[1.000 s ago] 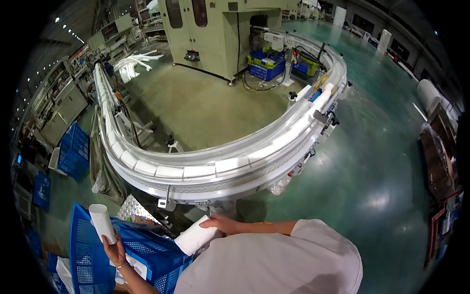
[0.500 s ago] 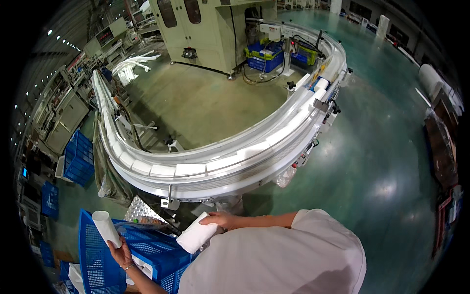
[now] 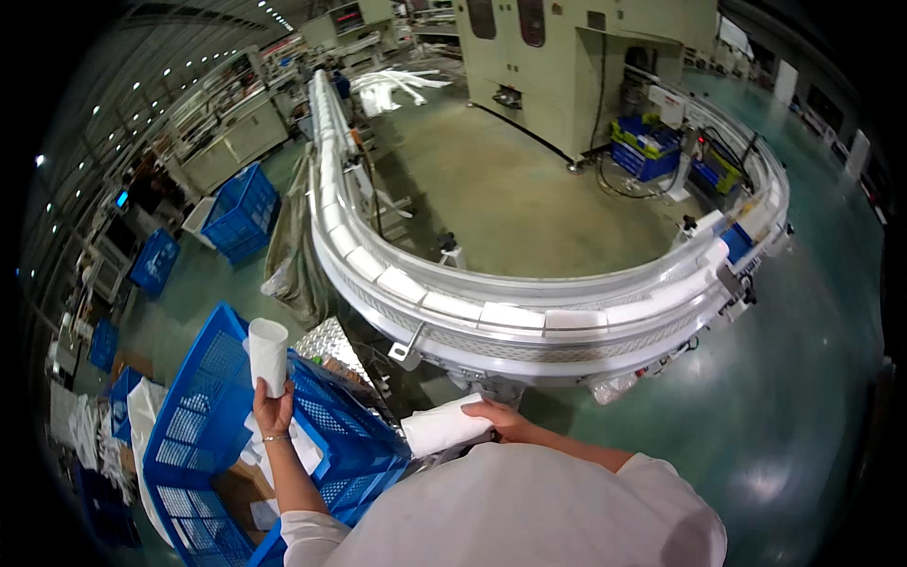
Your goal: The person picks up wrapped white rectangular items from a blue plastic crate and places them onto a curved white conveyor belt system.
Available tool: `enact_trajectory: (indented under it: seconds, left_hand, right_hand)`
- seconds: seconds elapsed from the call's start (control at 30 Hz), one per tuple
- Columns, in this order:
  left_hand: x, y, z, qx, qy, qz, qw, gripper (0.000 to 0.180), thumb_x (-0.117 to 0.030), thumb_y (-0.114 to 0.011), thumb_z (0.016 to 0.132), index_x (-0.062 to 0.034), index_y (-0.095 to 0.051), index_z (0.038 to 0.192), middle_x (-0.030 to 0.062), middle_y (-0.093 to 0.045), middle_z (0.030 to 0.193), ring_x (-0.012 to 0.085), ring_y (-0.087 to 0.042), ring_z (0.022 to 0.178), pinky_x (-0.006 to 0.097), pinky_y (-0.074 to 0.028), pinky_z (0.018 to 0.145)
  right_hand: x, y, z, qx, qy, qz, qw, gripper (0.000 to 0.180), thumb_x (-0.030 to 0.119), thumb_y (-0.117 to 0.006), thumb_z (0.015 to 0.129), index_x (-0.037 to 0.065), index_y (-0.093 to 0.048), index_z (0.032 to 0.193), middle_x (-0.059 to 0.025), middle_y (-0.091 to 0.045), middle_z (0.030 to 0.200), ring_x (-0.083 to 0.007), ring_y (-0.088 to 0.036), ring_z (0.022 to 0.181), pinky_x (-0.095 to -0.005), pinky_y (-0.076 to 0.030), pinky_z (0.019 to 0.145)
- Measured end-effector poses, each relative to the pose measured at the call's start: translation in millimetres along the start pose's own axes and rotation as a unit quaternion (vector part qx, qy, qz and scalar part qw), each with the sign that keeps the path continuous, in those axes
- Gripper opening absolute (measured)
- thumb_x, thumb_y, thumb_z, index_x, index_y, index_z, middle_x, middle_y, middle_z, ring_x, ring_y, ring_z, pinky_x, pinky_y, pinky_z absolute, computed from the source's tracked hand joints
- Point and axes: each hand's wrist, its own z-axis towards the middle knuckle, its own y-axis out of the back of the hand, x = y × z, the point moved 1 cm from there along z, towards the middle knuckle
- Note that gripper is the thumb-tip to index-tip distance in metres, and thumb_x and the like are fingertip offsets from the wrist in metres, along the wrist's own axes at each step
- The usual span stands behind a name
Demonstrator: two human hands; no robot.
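Observation:
My left hand (image 3: pixel 274 409) grips a white paper roll (image 3: pixel 268 354) by its lower end and holds it upright above a blue plastic crate (image 3: pixel 194 406). A second white paper roll (image 3: pixel 442 427) lies tilted in my right hand (image 3: pixel 501 419), whose fingers wrap its right end, close to my body. White pieces (image 3: pixel 307 449) and a brown cardboard sheet (image 3: pixel 241 496) show inside the crate. Beyond my hands, a row of white rolls (image 3: pixel 512 316) lies end to end on a curved conveyor (image 3: pixel 453 350).
A large pale green machine (image 3: pixel 557 85) stands inside the conveyor's curve. More blue crates (image 3: pixel 244 213) sit on the floor at left, and a patterned metal plate (image 3: pixel 331 345) lies between crate and conveyor. Long white strips (image 3: pixel 392 87) are heaped at the back.
My view has swung left, so the scene sits farther right. Both hands still hold their rolls; the left one's roll is now more upright, and more of the crate's inside shows.

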Motion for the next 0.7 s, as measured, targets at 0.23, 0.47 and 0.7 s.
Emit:
enact_trajectory:
  seconds: [0.23, 0.47, 0.7]
  left_hand:
    - [-0.2, -2.4, -4.3, 0.004, -0.01, 0.026, 1.0, 0.045, -0.019, -0.056, 0.083, -0.0027, -0.038, 0.121, 0.0153, -0.047, 0.116, 0.0284, -0.048, 0.1, 0.036, -0.043, 0.071]
    - [2.7, -4.8, -2.6, 0.007, -0.014, 0.046, 0.999, 0.044, -0.019, -0.057, 0.082, -0.0034, -0.04, 0.12, 0.0125, -0.049, 0.116, 0.0258, -0.05, 0.098, 0.035, -0.043, 0.073]
    - [2.2, -8.8, -4.0, 0.016, -0.009, 0.059, 0.998, 0.045, -0.017, -0.06, 0.08, -0.0031, -0.042, 0.119, 0.0101, -0.051, 0.115, 0.0234, -0.05, 0.1, 0.035, -0.043, 0.073]
  right_hand:
    - [5.9, -6.7, -6.5, 0.035, -0.02, 0.008, 0.999, 0.04, 0.023, -0.059, 0.078, 0.004, -0.049, 0.112, -0.0073, -0.055, 0.103, -0.0184, -0.055, 0.089, -0.0324, -0.046, 0.076]
    - [8.0, -8.2, -14.8, 0.005, -0.028, 0.017, 0.999, 0.048, 0.024, -0.06, 0.077, 0.004, -0.044, 0.117, -0.0089, -0.053, 0.107, -0.021, -0.053, 0.095, -0.0349, -0.044, 0.08]
    - [-5.0, 7.2, -3.3, 0.017, -0.013, 0.018, 1.0, 0.05, 0.025, -0.061, 0.076, 0.004, -0.045, 0.118, -0.0092, -0.053, 0.108, -0.0208, -0.048, 0.102, -0.036, -0.04, 0.084]
